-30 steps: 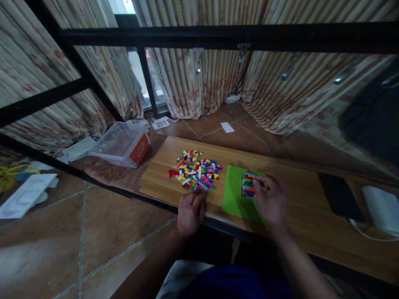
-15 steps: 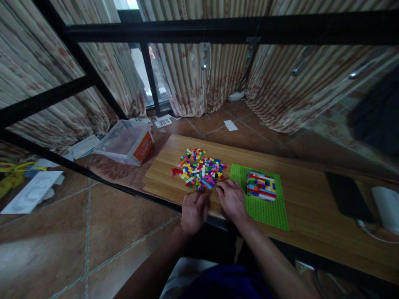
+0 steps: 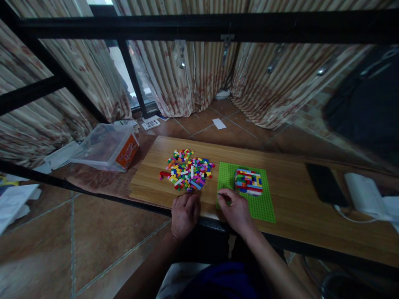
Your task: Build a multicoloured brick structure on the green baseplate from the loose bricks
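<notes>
My left hand (image 3: 185,214) rests at the bench's near edge, just below a loose pile of small multicoloured toy bricks (image 3: 190,171). Its fingers are curled closed, and whatever may be inside them is hidden. My right hand (image 3: 236,209) is over the left part of a green studded baseplate (image 3: 264,209), thumb and forefinger pinched together. Something tiny may be between those fingertips, too small to name. Just beyond this hand, a block built of striped coloured bricks (image 3: 248,182) stands on the baseplate.
A clear plastic box (image 3: 102,145) with an orange label lies left of the wooden bench (image 3: 149,166). To the right are a black phone (image 3: 326,184) and a white device (image 3: 363,195) with a cable. Black metal bars (image 3: 199,27) and curtains rise behind.
My right hand has moved from the pile's right edge to over the baseplate's left side. The left hand stays near the bench edge. The whole view has shifted.
</notes>
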`<state>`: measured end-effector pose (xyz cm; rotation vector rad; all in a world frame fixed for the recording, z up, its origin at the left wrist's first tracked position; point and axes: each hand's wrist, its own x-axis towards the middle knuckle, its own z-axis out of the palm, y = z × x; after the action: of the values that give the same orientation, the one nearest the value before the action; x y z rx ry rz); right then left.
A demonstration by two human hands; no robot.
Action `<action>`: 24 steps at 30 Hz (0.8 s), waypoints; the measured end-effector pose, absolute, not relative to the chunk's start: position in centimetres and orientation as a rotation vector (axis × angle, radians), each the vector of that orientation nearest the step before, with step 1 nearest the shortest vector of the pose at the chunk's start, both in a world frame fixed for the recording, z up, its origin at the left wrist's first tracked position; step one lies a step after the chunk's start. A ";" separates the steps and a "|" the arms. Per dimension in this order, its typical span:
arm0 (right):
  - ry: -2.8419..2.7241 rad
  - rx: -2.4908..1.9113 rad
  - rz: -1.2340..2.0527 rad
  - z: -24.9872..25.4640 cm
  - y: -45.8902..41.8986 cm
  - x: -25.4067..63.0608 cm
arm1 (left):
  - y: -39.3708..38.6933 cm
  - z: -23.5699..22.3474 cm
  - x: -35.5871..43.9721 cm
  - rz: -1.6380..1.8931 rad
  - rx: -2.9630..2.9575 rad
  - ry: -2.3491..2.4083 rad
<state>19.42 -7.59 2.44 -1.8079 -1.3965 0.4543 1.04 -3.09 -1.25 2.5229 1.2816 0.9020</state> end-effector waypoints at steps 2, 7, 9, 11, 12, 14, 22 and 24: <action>-1.349 -1.823 0.460 2.5 -8.4 20.3 | -3.1 -1.3 1.0 0.896 2.537 1.281; -1.234 -1.839 0.362 2.4 -10.0 23.5 | -3.0 -1.4 1.0 0.886 2.563 1.296; -1.207 -1.827 0.296 2.5 -10.0 24.9 | -3.0 -1.4 1.0 0.885 2.560 1.292; -1.194 -1.804 0.224 2.6 -9.6 26.2 | -3.0 -1.4 1.0 0.880 2.554 1.288; -1.191 -1.790 0.192 2.7 -9.3 26.8 | -3.0 -1.4 1.0 0.878 2.553 1.291; -1.197 -1.783 0.137 2.6 -8.5 27.7 | -3.0 -1.4 1.0 0.874 2.559 1.297; -1.243 -1.896 0.027 1.3 -6.9 28.8 | -3.0 -1.3 1.0 0.891 2.562 1.289; -1.220 -1.903 -0.002 1.0 -6.9 28.7 | -3.0 -1.3 1.0 0.892 2.563 1.286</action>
<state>28.72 -6.86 1.04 -1.9031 -1.2195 -0.0017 1.00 -2.95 -1.31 2.5633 1.2857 0.8918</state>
